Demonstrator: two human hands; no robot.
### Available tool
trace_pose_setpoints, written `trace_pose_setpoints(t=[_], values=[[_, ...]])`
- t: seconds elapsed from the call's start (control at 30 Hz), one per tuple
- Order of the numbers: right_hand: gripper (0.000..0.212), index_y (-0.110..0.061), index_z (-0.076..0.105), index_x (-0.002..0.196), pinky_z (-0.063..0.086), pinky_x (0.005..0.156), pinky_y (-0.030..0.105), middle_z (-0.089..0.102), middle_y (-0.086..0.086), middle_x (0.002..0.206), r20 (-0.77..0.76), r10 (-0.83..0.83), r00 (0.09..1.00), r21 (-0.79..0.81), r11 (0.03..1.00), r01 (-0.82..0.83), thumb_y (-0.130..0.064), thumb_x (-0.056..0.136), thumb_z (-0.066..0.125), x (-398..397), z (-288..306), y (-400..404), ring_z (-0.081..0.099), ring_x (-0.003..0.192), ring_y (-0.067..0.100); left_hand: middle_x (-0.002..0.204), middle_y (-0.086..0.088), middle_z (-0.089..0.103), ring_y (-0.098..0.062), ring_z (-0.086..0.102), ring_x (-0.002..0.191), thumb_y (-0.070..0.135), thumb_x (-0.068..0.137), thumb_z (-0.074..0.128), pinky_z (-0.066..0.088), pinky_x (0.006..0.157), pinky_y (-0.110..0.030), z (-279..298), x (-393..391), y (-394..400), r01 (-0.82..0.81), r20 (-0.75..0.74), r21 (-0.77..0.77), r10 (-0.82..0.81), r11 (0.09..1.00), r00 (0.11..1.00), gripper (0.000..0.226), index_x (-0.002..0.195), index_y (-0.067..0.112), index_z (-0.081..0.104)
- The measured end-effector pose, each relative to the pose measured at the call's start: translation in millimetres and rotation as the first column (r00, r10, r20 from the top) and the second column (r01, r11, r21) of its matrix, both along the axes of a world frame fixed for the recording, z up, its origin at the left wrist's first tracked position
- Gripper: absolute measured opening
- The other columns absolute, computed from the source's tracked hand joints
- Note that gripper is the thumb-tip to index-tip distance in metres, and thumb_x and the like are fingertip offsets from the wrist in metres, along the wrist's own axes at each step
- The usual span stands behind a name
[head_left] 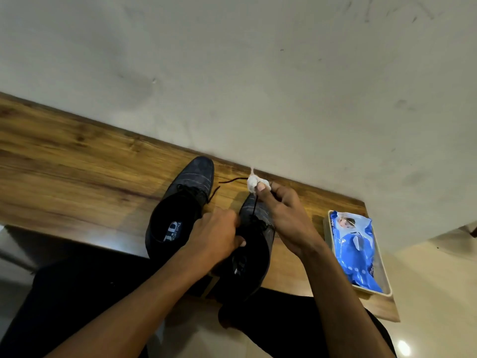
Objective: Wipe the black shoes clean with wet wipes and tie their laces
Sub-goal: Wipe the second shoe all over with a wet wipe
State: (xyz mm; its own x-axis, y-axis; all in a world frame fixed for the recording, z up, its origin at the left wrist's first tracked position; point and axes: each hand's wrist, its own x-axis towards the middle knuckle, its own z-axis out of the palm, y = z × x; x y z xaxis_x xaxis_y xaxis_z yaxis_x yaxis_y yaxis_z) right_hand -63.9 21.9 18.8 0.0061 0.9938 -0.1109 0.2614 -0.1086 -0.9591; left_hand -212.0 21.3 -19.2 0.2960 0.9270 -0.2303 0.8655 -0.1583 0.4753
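Right hand (285, 215) pinches a crumpled white wet wipe (255, 183) at its fingertips, together with a black lace (254, 208) running down to the right shoe (254, 244). Left hand (216, 235), at 9 o'clock of that shoe's opening, is curled closed at its laces; what it grips cannot be told. Left shoe (180, 200) stands just beside, at 10 o'clock. Blue wet-wipe pack (357, 251) lies in a tray (384, 285) at 3 o'clock on the wooden table (64, 156).
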Motion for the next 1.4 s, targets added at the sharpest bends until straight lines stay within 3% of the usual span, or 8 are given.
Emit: trace_pose_setpoints(t=[0.13,0.43,0.6,0.73,0.87,1.0,1.1,1.4], values=[[0.029,-0.015,0.067,0.123,0.045,0.093,0.009,0.073,-0.014,0.112,-0.082,-0.018,0.997,0.058,0.998,0.023,-0.028,0.103,0.051,-0.8,25.3,5.6,0.061,0.114,-0.005,0.109,-0.007,0.066,-0.029,0.063,0.106,0.045,0.085,0.075,0.049,0.079,-0.036,1.4,-0.6,0.9,-0.001,0.025,-0.036,0.002,0.999,1.000,0.038,0.110,0.018,0.068],[0.028,-0.021,0.071,0.108,0.041,0.088,0.027,0.070,-0.007,0.101,-0.105,-0.128,0.986,0.197,0.969,0.146,-0.040,0.101,0.052,-9.6,76.2,28.1,0.061,0.103,0.007,0.125,-0.008,0.059,-0.029,0.060,0.113,0.039,0.090,0.072,0.051,0.092,-0.038,9.3,2.0,3.7,0.011,-0.016,-0.136,-0.013,0.991,1.000,0.042,0.125,0.019,0.060],[0.026,-0.019,0.069,0.106,0.047,0.067,0.008,0.069,-0.005,0.099,-0.096,-0.126,0.987,0.318,0.936,0.150,-0.035,0.104,0.049,-11.0,114.8,49.1,0.063,0.100,0.009,0.118,-0.007,0.062,-0.028,0.062,0.109,0.042,0.089,0.072,0.053,0.091,-0.041,10.8,1.1,2.4,0.031,-0.034,-0.096,-0.034,0.995,0.999,0.042,0.119,0.016,0.059],[0.023,-0.021,0.071,0.100,0.046,0.067,0.009,0.069,-0.005,0.097,-0.131,-0.142,0.981,0.363,0.914,0.181,-0.034,0.103,0.052,-5.7,131.1,49.5,0.063,0.097,0.007,0.115,-0.006,0.064,-0.027,0.063,0.105,0.046,0.086,0.074,0.054,0.087,-0.039,9.4,0.8,5.8,0.028,-0.026,-0.085,-0.031,0.996,0.999,0.045,0.117,0.016,0.060],[0.020,-0.021,0.074,0.102,0.043,0.077,0.020,0.070,-0.008,0.094,-0.182,-0.230,0.956,0.270,0.923,0.273,-0.035,0.099,0.060,18.5,101.3,26.4,0.061,0.099,0.011,0.110,-0.003,0.065,-0.025,0.064,0.105,0.053,0.083,0.074,0.055,0.088,-0.041,13.1,2.9,14.5,0.002,-0.032,-0.101,-0.005,0.995,0.999,0.045,0.111,0.019,0.064],[0.024,-0.019,0.076,0.107,0.042,0.074,0.022,0.069,-0.009,0.092,-0.254,-0.404,0.879,0.086,0.896,0.436,-0.036,0.095,0.065,48.5,46.5,-8.5,0.057,0.095,0.013,0.081,0.005,0.063,-0.018,0.063,0.082,0.056,0.089,0.066,0.052,0.071,-0.033,16.0,6.8,21.5,-0.018,0.098,0.130,0.005,0.991,0.995,0.035,0.091,0.021,0.068],[0.026,-0.018,0.077,0.104,0.041,0.070,0.022,0.070,-0.008,0.093,-0.217,-0.531,0.819,-0.025,0.842,0.540,-0.040,0.092,0.068,67.1,11.0,-32.0,0.059,0.095,0.014,0.085,0.002,0.072,-0.019,0.065,0.081,0.048,0.090,0.068,0.054,0.071,-0.033,21.3,24.3,27.8,0.097,0.156,0.244,-0.138,0.965,0.978,0.029,0.093,0.021,0.077],[0.020,-0.017,0.078,0.104,0.047,0.080,0.024,0.071,-0.010,0.084,-0.205,-0.552,0.808,-0.100,0.833,0.544,-0.031,0.093,0.069,85.9,-21.2,-41.2,0.059,0.084,0.006,0.088,-0.002,0.062,-0.025,0.062,0.083,0.028,0.087,0.071,0.047,0.066,-0.035,19.3,73.5,38.1,0.228,-0.279,0.157,-0.178,0.961,0.944,0.011,0.085,0.021,0.063]])
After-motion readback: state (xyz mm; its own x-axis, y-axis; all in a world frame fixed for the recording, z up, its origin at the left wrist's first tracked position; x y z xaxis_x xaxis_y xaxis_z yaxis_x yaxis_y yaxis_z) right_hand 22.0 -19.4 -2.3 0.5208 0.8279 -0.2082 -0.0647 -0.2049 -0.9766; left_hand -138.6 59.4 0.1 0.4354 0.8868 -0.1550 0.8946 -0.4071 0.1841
